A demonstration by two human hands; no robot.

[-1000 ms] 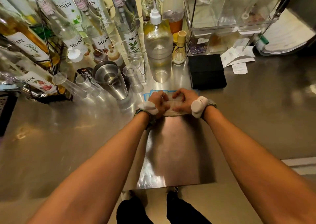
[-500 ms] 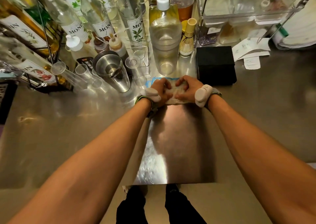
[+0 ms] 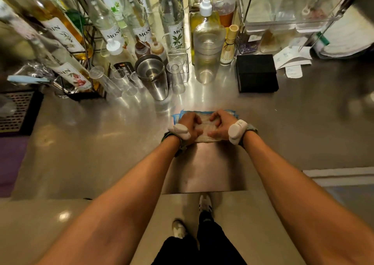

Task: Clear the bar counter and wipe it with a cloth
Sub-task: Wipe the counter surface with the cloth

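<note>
Head view: both hands, left hand point(image 3: 189, 126) and right hand point(image 3: 219, 125), press down on the cloth point(image 3: 204, 126) mid counter point(image 3: 85, 153), so wiping looks underway; shaker point(image 3: 154, 78) and black box point(image 3: 256, 73) at the far side aren't cleared yet

Bare forearms, white oval sensor point(image 3: 237, 131) strapped at each wrist, black trousers point(image 3: 204, 244), pale shoes point(image 3: 179, 228)

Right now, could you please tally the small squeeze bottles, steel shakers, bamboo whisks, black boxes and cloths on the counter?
small squeeze bottles: 3
steel shaker: 1
bamboo whisk: 1
black box: 1
cloth: 1
Total: 7
</note>
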